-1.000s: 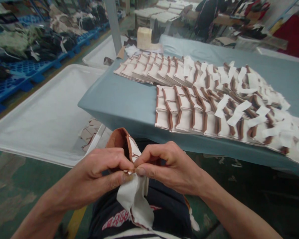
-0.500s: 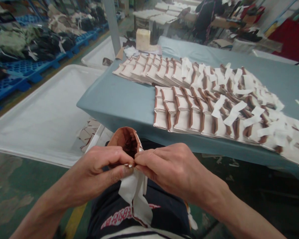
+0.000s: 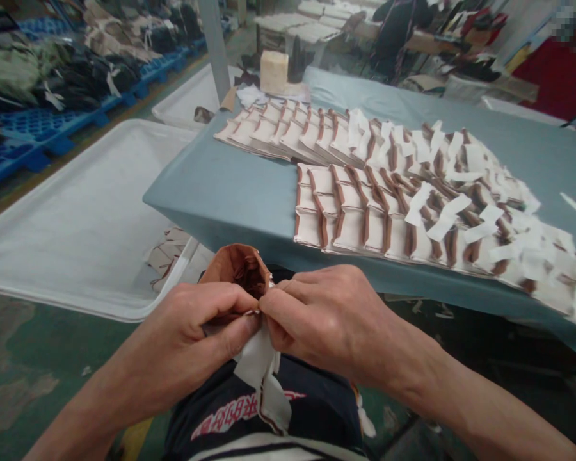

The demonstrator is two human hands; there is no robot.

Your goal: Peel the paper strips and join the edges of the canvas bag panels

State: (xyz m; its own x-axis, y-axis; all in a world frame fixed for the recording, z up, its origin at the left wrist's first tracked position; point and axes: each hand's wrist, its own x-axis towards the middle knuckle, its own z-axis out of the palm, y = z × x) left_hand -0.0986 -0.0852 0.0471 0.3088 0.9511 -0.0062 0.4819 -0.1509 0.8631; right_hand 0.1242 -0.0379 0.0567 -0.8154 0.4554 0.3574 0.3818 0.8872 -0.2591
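Item one: a tube-like fabric piece, tan-brown inside (image 3: 230, 261), held low in front of the wearer's body, just off the near edge of the table, its mouth turned upward and away.

Item two: left hand (image 3: 216, 326), thumb and forefinger pinching the near rim of the fabric piece; the other fingers are bent behind it, partly hidden.

Item three: right hand (image 3: 324, 314), fingers curled in, thumb and forefinger tips pressed together on the same rim, just beside the left fingertips. The exact contact is hidden by the knuckles. The two pinches set so near each other presumably hold that short stretch of rim firm between them.

Item four: a limp white cloth strip (image 3: 252, 362), hanging below the pinch over a dark apron with pinkish-red lettering (image 3: 324, 397); whether it is joined to the fabric piece cannot be told.

Item five: a table under a blue-grey cover (image 3: 221, 182), bearing two rows of overlapping cream fabric pieces with brown edges (image 3: 352, 227), apparently overlapped so each edge shows. Loose white strips (image 3: 448, 218) lie across their right portion.

Item six: a large white plastic tub (image 3: 77, 211), left of the table, with patterned pale pieces (image 3: 166, 259) at its near right corner.
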